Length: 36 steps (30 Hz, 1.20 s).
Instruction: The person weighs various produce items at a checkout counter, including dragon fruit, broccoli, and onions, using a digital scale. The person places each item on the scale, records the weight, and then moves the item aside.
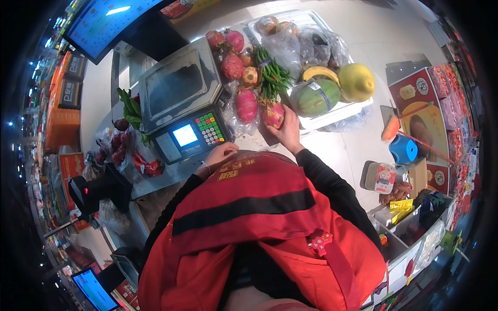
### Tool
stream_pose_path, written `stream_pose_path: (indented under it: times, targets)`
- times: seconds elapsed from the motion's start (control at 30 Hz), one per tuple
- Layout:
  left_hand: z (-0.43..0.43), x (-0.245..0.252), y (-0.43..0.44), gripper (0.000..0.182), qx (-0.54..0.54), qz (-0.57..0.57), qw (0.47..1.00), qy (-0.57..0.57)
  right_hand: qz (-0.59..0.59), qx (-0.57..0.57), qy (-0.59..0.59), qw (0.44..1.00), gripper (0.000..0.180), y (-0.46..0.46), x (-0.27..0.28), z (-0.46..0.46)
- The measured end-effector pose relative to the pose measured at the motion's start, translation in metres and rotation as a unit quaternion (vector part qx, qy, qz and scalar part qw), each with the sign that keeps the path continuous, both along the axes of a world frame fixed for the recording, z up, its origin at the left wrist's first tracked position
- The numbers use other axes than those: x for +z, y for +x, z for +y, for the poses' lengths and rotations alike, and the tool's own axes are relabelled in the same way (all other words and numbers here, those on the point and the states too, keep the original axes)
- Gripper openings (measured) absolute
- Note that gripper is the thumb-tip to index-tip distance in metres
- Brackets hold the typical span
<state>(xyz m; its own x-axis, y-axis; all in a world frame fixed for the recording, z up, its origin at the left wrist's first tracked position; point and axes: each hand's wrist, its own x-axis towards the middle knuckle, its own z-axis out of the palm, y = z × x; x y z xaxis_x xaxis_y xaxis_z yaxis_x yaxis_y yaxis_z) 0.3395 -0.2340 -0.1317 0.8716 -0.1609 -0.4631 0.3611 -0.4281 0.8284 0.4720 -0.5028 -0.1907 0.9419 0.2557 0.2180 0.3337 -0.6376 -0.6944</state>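
My right hand (pixel 288 130) curls its fingers around the right side of a dragon fruit (pixel 272 114) on the counter. Another dragon fruit (pixel 247 105) lies just left of it on clear plastic. Above them spreads a taped bunch of green chillies (pixel 270 72), beside an onion (pixel 249 76) and more dragon fruits (pixel 232 67). My left hand (pixel 221 154) rests near the front edge of the weighing scale (pixel 190 136), by its keypad. The apron partly hides that hand, and no object shows in it. The scale's metal pan (pixel 177 85) bears no goods.
Right of the chillies, a white foam tray (pixel 334 116) holds a green papaya (pixel 318 98), a banana (pixel 321 73), a pomelo (pixel 356 82) and bagged produce (pixel 282 50). Bagged onions (pixel 118 145) lie left of the scale, near a black scanner (pixel 99 190). A blue tape dispenser (pixel 404 149) stands far right.
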Motion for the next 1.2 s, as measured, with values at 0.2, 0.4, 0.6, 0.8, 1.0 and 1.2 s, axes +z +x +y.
stream_pose_path:
  times: [0.2,0.4,0.6,0.8,1.0,1.2]
  targets:
    - [-0.009,0.003,0.03,0.026,-0.01,0.007,0.999,-0.036,0.054,0.05,0.011,0.997,0.09,0.007,0.01,-0.017]
    - [-0.003,-0.001,0.036,0.029,0.01,0.001,0.999,-0.047,-0.072,0.151,0.028,0.985,0.059,0.015,0.036,-0.015]
    - [0.001,0.004,0.038,0.034,0.042,0.015,0.995,-0.084,-0.12,0.307,-0.032,0.943,0.045,0.056,0.061,0.05]
    - [0.013,-0.009,0.029,0.026,0.049,-0.054,0.997,0.026,-0.107,0.387,-0.309,0.862,0.05,0.073,0.064,0.1]
    - [0.021,-0.019,0.013,0.026,0.095,-0.029,0.992,0.073,-0.01,0.441,-0.339,0.831,0.035,0.093,0.077,0.114]
    - [0.024,-0.019,0.015,0.028,0.101,-0.022,0.992,0.076,-0.07,0.463,-0.347,0.812,0.033,0.086,0.069,0.128]
